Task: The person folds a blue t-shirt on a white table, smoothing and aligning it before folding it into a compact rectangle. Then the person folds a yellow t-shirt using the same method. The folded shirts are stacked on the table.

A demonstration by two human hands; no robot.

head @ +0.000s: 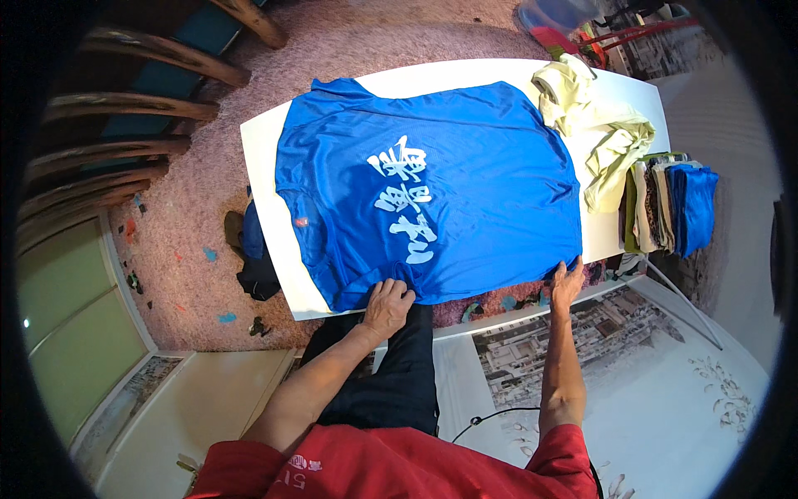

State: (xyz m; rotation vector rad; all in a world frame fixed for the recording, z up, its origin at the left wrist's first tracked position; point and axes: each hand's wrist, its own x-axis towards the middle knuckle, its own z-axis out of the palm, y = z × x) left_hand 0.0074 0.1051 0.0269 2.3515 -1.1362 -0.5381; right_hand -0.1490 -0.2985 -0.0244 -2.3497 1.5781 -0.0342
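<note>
A blue T-shirt [492, 168] lies spread over the white board-like tabletop [265, 150], its collar towards the left and its hem towards the right. White lettering runs across its chest, and a small red label shows inside the neck. My left hand [389, 305] grips the near sleeve, where the cloth is bunched and folded over. At the near right corner of the hem, my right hand [566, 284] pinches the edge of the shirt; its fingertips are partly hidden by the cloth.
A crumpled pale yellow garment [614, 134] lies at the far right of the table. Beside it stands a row of folded clothes [661, 203]. Dark clothing [255, 274] rests on the pink carpet [181, 262] at left. Curved wooden bars [137, 106] stand upper left.
</note>
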